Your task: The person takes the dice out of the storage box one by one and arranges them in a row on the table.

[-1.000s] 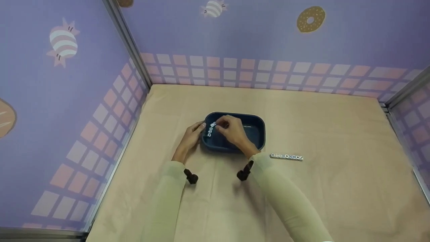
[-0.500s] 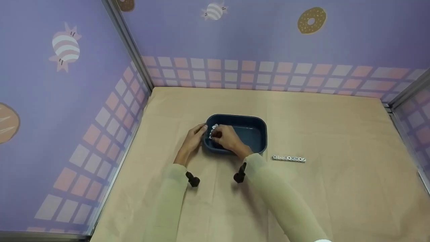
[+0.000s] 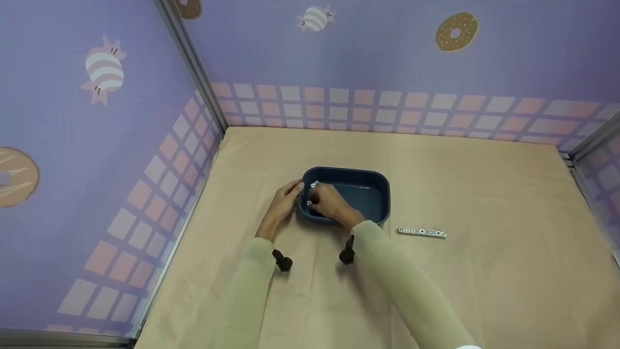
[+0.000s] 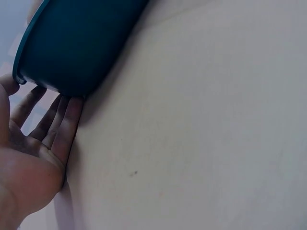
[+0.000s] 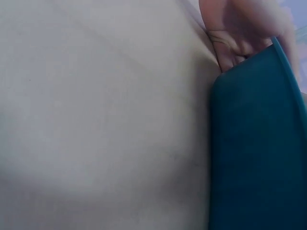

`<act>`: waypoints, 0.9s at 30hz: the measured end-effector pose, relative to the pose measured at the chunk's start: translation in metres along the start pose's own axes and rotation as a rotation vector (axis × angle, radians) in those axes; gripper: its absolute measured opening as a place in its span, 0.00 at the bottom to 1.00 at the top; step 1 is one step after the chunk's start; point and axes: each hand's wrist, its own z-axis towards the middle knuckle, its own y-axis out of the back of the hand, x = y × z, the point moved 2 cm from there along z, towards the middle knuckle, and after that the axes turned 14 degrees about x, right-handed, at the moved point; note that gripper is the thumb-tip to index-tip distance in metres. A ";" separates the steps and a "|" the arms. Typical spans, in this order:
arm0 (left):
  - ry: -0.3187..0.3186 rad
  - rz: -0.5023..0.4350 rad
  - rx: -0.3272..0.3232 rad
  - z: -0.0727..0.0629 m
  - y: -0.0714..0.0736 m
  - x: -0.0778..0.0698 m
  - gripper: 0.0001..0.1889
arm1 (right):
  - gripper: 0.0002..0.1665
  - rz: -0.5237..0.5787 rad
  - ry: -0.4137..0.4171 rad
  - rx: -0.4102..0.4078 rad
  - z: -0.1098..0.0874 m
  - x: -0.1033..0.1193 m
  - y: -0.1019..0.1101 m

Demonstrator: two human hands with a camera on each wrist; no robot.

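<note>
A dark blue rectangular tub (image 3: 373, 179) with rounded corners stands on the cloth-covered table. My left hand (image 3: 285, 201) is at its left end: the thumb lies at the rim, and the fairly straight fingers (image 4: 67, 120) touch the outer wall in the left wrist view. My right hand (image 3: 329, 199) reaches inside over the near side, its fingers curled at the left end. There it pinches a small white cube (image 3: 309, 203) with dark markings. More such white cubes (image 3: 315, 184) show just beyond the knuckles; the hand hides those between.
A straight row of several marked white cubes (image 3: 422, 232) lies on the beige cloth (image 3: 484, 271), right of the tub. Purple patterned panels (image 3: 378, 53) enclose the table at the back and sides. A dark wrist camera (image 3: 347, 253) sits under the right sleeve.
My right hand has moved from the far end of the cube line toward its near end, covering its middle. The left hand stays on the tub. The head view has shifted slightly.
</note>
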 end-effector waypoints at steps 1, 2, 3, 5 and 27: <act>0.001 0.003 0.005 0.001 -0.002 0.000 0.28 | 0.03 0.007 -0.005 0.001 -0.002 -0.002 0.001; 0.001 0.009 0.010 0.002 -0.003 -0.001 0.28 | 0.04 0.016 -0.010 -0.001 -0.005 -0.004 0.002; -0.001 0.014 0.017 0.003 -0.004 -0.001 0.28 | 0.05 0.025 -0.013 -0.003 -0.008 -0.006 0.003; -0.007 0.007 0.030 0.004 -0.005 -0.001 0.28 | 0.07 0.053 -0.017 -0.004 -0.015 -0.008 0.007; -0.011 -0.009 0.018 0.002 0.000 0.000 0.27 | 0.05 0.167 0.003 -0.235 -0.191 -0.074 0.130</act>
